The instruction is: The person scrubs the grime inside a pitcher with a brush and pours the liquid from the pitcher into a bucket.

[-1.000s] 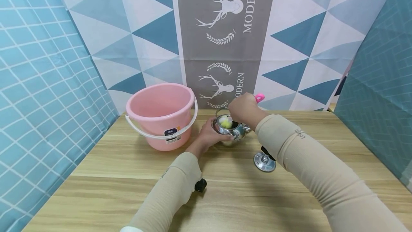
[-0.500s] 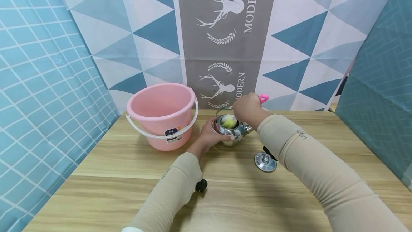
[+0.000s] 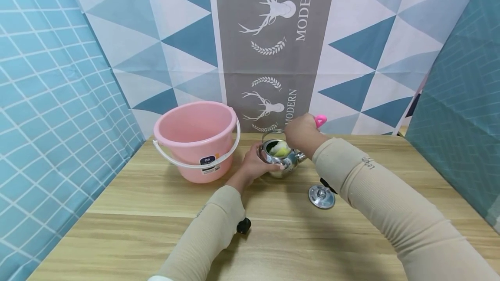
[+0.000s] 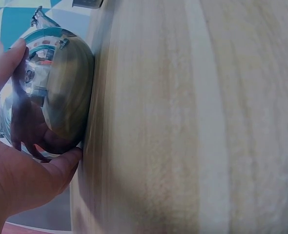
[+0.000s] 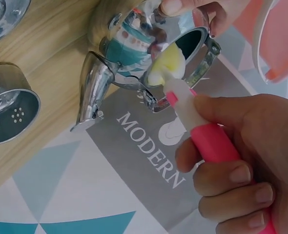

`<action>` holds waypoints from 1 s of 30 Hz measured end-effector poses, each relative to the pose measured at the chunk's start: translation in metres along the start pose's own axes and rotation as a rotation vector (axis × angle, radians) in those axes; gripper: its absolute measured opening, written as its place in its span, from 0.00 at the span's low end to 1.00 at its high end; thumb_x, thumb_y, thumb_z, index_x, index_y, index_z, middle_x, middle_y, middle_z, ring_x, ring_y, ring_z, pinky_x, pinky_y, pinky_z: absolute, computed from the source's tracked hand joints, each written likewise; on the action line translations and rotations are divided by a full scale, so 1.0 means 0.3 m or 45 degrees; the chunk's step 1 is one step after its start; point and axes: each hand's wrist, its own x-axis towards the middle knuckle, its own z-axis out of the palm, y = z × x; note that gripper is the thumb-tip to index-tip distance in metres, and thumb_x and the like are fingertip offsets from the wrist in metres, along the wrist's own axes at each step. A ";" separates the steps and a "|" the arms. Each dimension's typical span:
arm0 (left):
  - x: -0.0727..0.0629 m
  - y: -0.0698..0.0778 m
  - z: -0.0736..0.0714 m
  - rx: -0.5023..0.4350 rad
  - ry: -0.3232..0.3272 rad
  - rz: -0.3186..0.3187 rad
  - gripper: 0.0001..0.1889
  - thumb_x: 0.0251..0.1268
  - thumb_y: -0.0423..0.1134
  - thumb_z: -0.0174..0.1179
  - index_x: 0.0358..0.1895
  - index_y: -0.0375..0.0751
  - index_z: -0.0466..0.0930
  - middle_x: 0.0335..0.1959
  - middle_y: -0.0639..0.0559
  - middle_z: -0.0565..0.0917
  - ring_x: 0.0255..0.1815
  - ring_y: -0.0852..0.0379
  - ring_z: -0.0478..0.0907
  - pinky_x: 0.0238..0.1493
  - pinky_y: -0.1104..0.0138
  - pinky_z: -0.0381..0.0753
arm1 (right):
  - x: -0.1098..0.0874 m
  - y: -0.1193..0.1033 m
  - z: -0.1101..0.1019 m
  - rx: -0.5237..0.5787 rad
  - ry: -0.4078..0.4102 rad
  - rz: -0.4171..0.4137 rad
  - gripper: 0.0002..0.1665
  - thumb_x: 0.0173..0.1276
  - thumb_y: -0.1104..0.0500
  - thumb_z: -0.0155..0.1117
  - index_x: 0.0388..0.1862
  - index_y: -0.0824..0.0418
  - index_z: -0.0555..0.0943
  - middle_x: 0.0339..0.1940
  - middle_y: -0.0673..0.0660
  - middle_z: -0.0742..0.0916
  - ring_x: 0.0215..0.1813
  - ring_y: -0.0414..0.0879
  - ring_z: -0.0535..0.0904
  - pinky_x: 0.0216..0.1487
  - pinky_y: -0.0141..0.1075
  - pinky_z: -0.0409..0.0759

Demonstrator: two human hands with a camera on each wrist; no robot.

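A person's right hand [image 3: 300,131] grasps a pink-handled sponge brush [image 5: 215,144], fingers curled round its grip, above the mouth of a steel teapot [image 3: 289,164] on a wood-grain table [image 3: 273,242]; the left hand [image 3: 258,164] grips the pot's body from the side opposite the spout [image 5: 92,90], thumb and fingers wrapped about the curved wall. The relation on which the work appears to turn is brush to opening: the brush's long axis slants down and leftward from the right hand to the yellow-and-white sponge head [image 5: 168,63], which sits in the mouth below and left of those fingers; the right hand is nearer the opening, the left lower on the pot (how deep the sponge's tip reaches is hidden). The head view sets the pot just beside a pink bucket [image 3: 195,164], with the lid [image 3: 321,197] lying apart on the table; only the right wrist view reveals a perforated strainer cup [image 5: 12,107] near that lid, and the brush's pale neck; the left wrist view alone shows the left thumb low on the pot, close to the tabletop.
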 end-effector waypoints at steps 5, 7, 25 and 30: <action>-0.004 0.000 0.001 0.001 -0.006 -0.004 0.54 0.34 0.41 0.83 0.70 0.46 0.61 0.62 0.47 0.71 0.61 0.50 0.68 0.64 0.58 0.67 | -0.016 -0.001 -0.008 0.046 -0.053 -0.005 0.14 0.67 0.51 0.59 0.43 0.57 0.85 0.36 0.54 0.84 0.39 0.48 0.78 0.47 0.44 0.76; -0.007 0.003 0.001 0.001 -0.008 -0.012 0.55 0.34 0.42 0.83 0.71 0.44 0.60 0.63 0.45 0.70 0.62 0.49 0.67 0.65 0.58 0.67 | -0.023 -0.003 -0.013 0.071 -0.073 -0.006 0.15 0.68 0.49 0.59 0.43 0.57 0.85 0.36 0.53 0.84 0.41 0.48 0.78 0.49 0.45 0.76; -0.006 0.002 0.008 0.026 0.028 -0.015 0.55 0.35 0.40 0.83 0.72 0.42 0.59 0.64 0.43 0.70 0.62 0.47 0.68 0.65 0.58 0.66 | -0.021 0.004 -0.011 0.171 -0.048 -0.101 0.21 0.72 0.41 0.55 0.30 0.54 0.82 0.34 0.51 0.84 0.38 0.46 0.77 0.47 0.45 0.78; -0.008 0.005 0.008 0.036 0.026 -0.035 0.56 0.35 0.41 0.83 0.72 0.43 0.58 0.64 0.43 0.69 0.63 0.47 0.67 0.66 0.58 0.65 | -0.008 0.000 -0.003 0.141 0.002 -0.112 0.22 0.72 0.40 0.55 0.26 0.53 0.81 0.29 0.51 0.83 0.34 0.46 0.77 0.44 0.44 0.77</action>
